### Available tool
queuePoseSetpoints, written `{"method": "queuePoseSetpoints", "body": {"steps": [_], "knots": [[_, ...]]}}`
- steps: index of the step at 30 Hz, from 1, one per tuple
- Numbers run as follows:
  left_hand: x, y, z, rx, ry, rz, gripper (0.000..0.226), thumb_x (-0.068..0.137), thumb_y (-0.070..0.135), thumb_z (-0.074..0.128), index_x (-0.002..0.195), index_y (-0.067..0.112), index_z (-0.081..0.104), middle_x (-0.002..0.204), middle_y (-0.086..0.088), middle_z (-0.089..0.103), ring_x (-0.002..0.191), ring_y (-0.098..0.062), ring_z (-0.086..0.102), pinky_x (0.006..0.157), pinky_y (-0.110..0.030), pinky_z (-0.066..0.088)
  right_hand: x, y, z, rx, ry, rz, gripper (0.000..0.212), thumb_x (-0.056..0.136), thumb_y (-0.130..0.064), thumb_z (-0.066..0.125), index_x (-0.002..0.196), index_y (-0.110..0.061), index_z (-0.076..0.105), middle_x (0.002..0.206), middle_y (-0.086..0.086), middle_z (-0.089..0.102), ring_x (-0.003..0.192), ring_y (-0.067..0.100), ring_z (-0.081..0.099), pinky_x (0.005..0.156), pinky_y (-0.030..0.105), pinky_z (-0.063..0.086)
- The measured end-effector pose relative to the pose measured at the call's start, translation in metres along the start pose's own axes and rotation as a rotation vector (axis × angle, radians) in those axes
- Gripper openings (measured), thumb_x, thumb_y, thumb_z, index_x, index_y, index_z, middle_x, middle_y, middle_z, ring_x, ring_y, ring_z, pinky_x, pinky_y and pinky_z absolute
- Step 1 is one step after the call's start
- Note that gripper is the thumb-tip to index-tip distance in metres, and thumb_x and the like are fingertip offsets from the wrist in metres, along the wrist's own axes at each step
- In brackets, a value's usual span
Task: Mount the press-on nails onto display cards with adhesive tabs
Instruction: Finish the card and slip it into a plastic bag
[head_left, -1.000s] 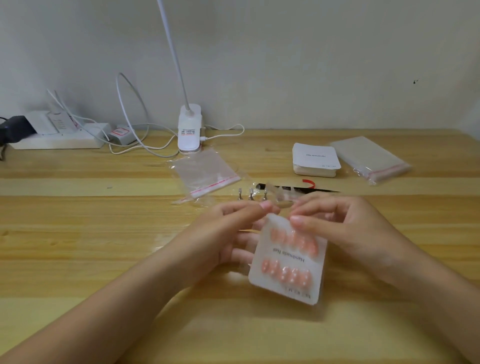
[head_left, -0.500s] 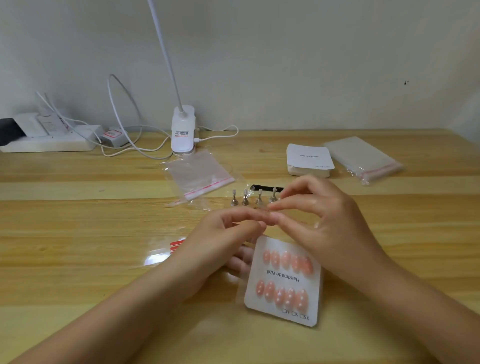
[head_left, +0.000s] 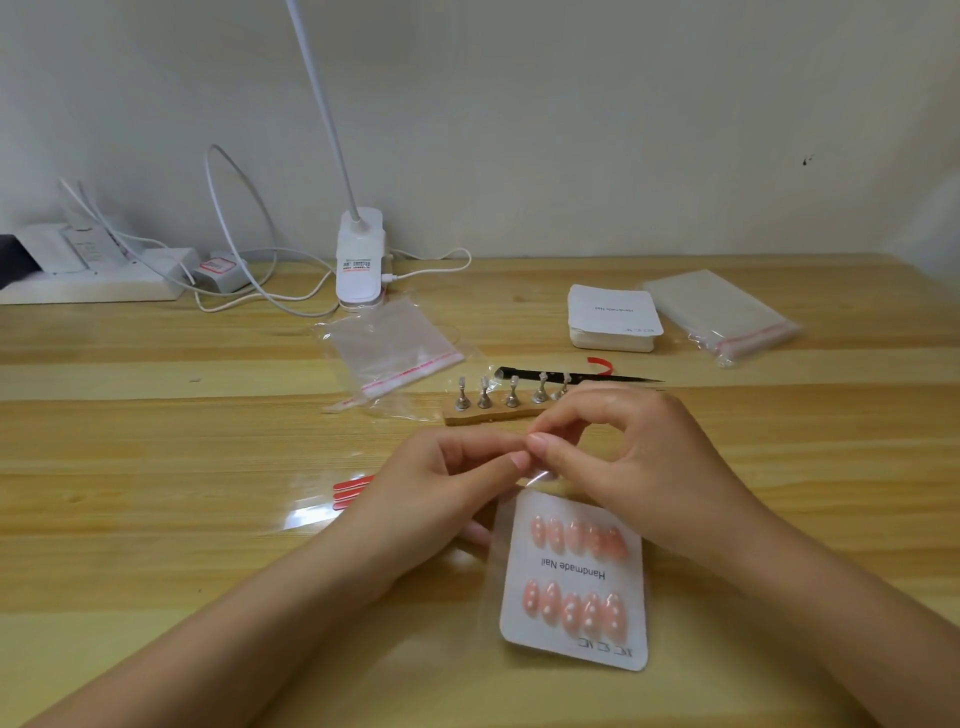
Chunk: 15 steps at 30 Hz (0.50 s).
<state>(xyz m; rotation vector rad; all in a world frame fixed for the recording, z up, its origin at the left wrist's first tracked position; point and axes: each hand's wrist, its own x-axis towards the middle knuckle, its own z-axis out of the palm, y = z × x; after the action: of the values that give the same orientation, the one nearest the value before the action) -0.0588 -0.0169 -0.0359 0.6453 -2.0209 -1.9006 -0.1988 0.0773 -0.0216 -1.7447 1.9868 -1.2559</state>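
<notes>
Left hand and right hand meet fingertip to fingertip above the bench. Both have fingers curled, thumb and forefinger pinching the top flap of a clear sleeve; the flap is thin and glossy, so exact contact is hard to read.

Sleeve hangs down from the pinch to the display card inside it, just below and slightly right of the hands, lying on the bench. Card is white, reads "Handmade Nail" upside down, and carries two rows of pink press-on nails, five per row, white dots on them.

Just left of the left hand: flat clear film with red strips on the bench.

Just beyond the right hand's knuckles: a small wooden strip with a row of metal nail stands; the rightmost one sits partly behind the fingers. Behind those, a black pointed tool lies crosswise, with a small red curl by it.

Further out, left of the stands: an empty clear zip bag with red seal line. Far right: stack of blank white cards, and beside it a bagged pack.

At the back edge by the wall: white clip lamp, cables, charger and power strip.
</notes>
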Motion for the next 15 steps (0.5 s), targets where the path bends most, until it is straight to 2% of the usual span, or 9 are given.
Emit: {"method": "queuePoseSetpoints", "body": {"steps": [3,10,15], "knots": [[-0.001,-0.0023,-0.0007,0.036,-0.023,0.011,0.021,0.089,0.021,0.055,0.099,0.03,0.071,0.09,0.003,0.073,0.083,-0.013,0.07,0.061,-0.025,0.057,0.0006,-0.0009,-0.0011,0.083,-0.02,0.095,0.013,0.077,-0.018,0.069,0.07,-0.027,0.068,0.066,-0.014,0.065,0.071,-0.004,0.059,0.066,0.005,0.041],[-0.0017,-0.004,-0.0006,0.075,-0.021,0.027,0.022,0.089,0.019,0.055,0.093,0.032,0.072,0.088,0.004,0.073,0.08,-0.009,0.069,0.056,-0.019,0.052,0.0031,0.0009,0.0006,0.133,-0.094,0.199,0.014,0.084,-0.019,0.063,0.072,-0.025,0.064,0.067,-0.012,0.065,0.07,-0.004,0.06,0.068,0.008,0.044],[-0.0012,-0.0031,-0.0003,0.095,-0.018,0.027,0.021,0.09,0.02,0.055,0.094,0.031,0.072,0.086,0.005,0.073,0.081,-0.011,0.069,0.063,-0.029,0.058,0.0029,0.0038,0.0034,0.111,-0.041,0.218,0.019,0.086,-0.021,0.059,0.07,-0.03,0.058,0.069,-0.013,0.06,0.068,-0.007,0.054,0.066,0.007,0.04]]}}
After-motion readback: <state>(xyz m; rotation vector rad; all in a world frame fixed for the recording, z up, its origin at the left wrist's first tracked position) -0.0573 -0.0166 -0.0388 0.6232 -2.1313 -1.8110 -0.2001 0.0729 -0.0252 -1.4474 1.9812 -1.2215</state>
